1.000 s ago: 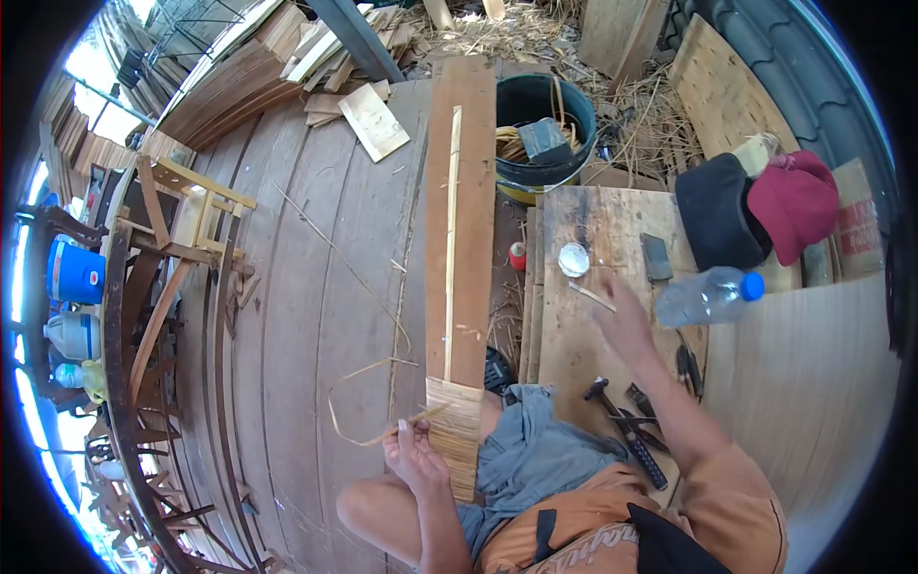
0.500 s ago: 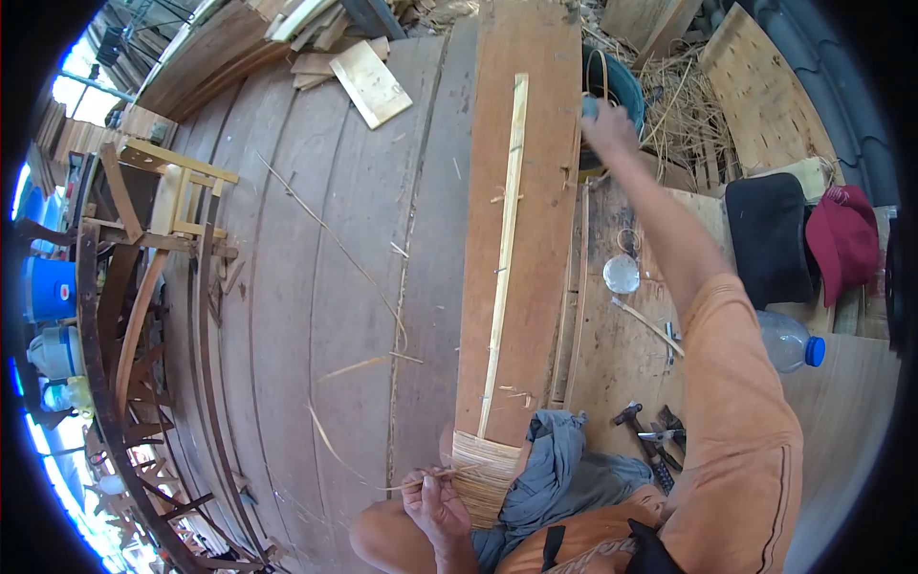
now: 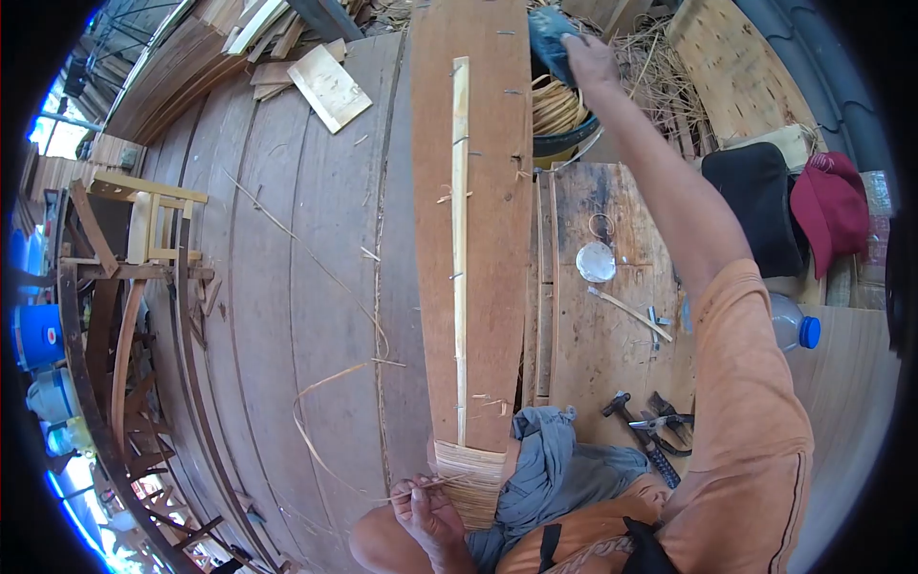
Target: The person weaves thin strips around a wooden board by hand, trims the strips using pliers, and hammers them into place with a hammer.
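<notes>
At the bottom of the head view, my left hand [image 3: 427,515] pinches a thin cane strip [image 3: 320,461], whose long tail curves over the floor. Beside it is a panel of tightly wrapped cane [image 3: 474,490] at the near end of a long board [image 3: 497,239]. A pale wooden slat [image 3: 460,239], held by several bent nails, runs along that board. At the top, my right hand [image 3: 590,65] grips a blue cloth [image 3: 552,40], seemingly fabric, lifted above a dark bucket [image 3: 564,143]. Coiled cane strips [image 3: 557,107] show inside the bucket.
A hammer [image 3: 639,430] and pliers [image 3: 664,421] lie right of my lap. A round whitish lid-like disc [image 3: 596,261] and a short stick [image 3: 626,313] are on the workboard. Further right are a plastic bottle [image 3: 789,323] and a red cap [image 3: 832,212]. Chair frames [image 3: 143,225] stand left.
My right hand has risen from the bucket with the blue cloth, uncovering the cane coils. My left hand keeps its pinch on the strip. The whole view has shifted somewhat.
</notes>
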A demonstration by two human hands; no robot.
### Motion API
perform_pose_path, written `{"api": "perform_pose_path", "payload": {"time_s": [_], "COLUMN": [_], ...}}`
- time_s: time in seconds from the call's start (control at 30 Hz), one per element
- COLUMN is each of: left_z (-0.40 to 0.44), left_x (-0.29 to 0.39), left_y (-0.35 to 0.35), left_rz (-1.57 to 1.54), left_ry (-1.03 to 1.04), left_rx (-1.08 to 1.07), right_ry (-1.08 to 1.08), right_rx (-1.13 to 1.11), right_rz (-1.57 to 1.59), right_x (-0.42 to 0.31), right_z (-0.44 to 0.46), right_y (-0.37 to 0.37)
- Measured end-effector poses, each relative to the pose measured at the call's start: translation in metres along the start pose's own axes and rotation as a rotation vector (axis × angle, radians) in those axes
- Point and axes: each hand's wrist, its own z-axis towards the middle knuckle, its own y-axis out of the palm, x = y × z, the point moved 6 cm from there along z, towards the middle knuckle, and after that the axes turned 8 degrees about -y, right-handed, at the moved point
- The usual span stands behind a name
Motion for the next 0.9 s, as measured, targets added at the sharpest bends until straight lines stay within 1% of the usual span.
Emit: {"api": "perform_pose_path", "payload": {"time_s": [0.03, 0.07, 0.13, 0.17, 0.2, 0.27, 0.37, 0.4, 0.43, 0.5, 0.53, 0.6, 0.63, 0.67, 0.73, 0.77, 0.87, 0.9], "left_z": [0.0, 0.0, 0.001, 0.001, 0.0, 0.001, 0.002, 0.001, 0.001, 0.002, 0.002, 0.002, 0.002, 0.002, 0.002, 0.002, 0.003, 0.002], "left_x": [0.0, 0.0, -0.003, -0.002, -0.001, -0.002, -0.001, 0.0, 0.0, -0.001, 0.0, 0.0, 0.001, 0.0, -0.002, -0.003, -0.002, -0.001], "left_y": [0.0, -0.001, 0.002, 0.0, -0.001, -0.001, 0.002, 0.003, 0.0, -0.001, 0.0, 0.001, 0.0, -0.001, -0.003, -0.004, -0.002, -0.001], "left_rz": [0.008, 0.014, 0.017, 0.01, 0.005, -0.001, -0.003, 0.012, 0.01, -0.001, -0.005, -0.011, -0.011, -0.021, -0.033, -0.037, -0.029, -0.016], "left_ry": [-0.008, -0.01, -0.012, -0.005, 0.001, -0.004, -0.001, -0.006, -0.003, -0.009, 0.002, -0.008, 0.001, -0.008, -0.02, -0.012, 0.002, 0.007], "left_rx": [-0.004, -0.015, -0.039, -0.02, 0.002, 0.004, 0.016, 0.01, 0.019, 0.01, 0.011, 0.031, 0.034, 0.038, 0.04, 0.042, 0.049, 0.059], "right_ry": [-0.024, -0.123, -0.33, -0.351, -0.315, -0.386, 0.032, 0.11, -0.059, -0.151, -0.103, -0.028, -0.015, -0.019, -0.142, -0.121, -0.09, -0.166], "right_rx": [-0.038, -0.065, -0.317, -0.402, -0.743, -0.75, -0.46, -0.417, -0.51, -0.654, -0.772, -0.793, -0.843, -0.845, -0.835, -0.788, -0.762, -0.711], "right_rz": [-0.103, -0.206, -0.349, -0.372, -0.436, -0.389, -0.234, -0.397, -0.706, -0.87, -0.932, -0.927, -0.944, -0.941, -0.887, -0.905, -0.885, -0.908], "right_x": [-0.021, -0.029, -0.008, -0.006, 0.053, 0.07, 0.032, 0.026, 0.024, 0.029, 0.037, 0.039, 0.038, 0.038, 0.034, 0.034, 0.034, 0.031], "right_z": [-0.014, -0.022, -0.039, -0.063, -0.068, -0.084, -0.074, -0.069, -0.067, -0.076, -0.079, -0.082, -0.082, -0.083, -0.083, -0.083, -0.083, -0.085], "right_y": [0.003, 0.016, 0.062, 0.075, 0.125, 0.132, 0.072, 0.055, 0.051, 0.046, 0.05, 0.051, 0.052, 0.053, 0.056, 0.056, 0.056, 0.055]}}
